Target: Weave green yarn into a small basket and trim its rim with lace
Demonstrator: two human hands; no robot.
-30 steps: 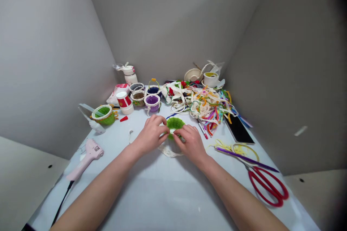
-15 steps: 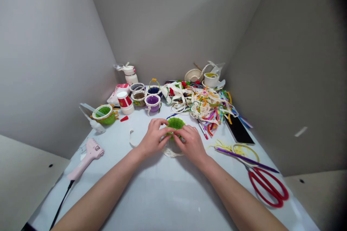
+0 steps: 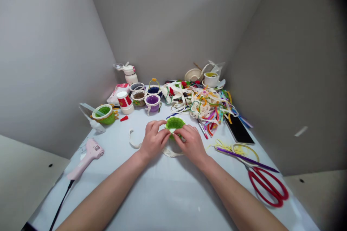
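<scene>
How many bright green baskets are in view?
2: one green basket between the left hand and right hand, the other green basket farther left, beyond the pink glue gun. The lace pile might hide more.

At the frame's centre, the left hand (image 3: 153, 140) and right hand (image 3: 191, 142) grip a green cup (image 3: 175, 122) by its rim. White lace (image 3: 170, 153) shows just below; a pink glue gun (image 3: 86, 159) lies lower left, red-handled scissors (image 3: 283, 192) lower right.

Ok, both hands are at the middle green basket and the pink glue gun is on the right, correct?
No, the head view shows the pink glue gun on the left; left hand and right hand are at the middle green basket.
</scene>
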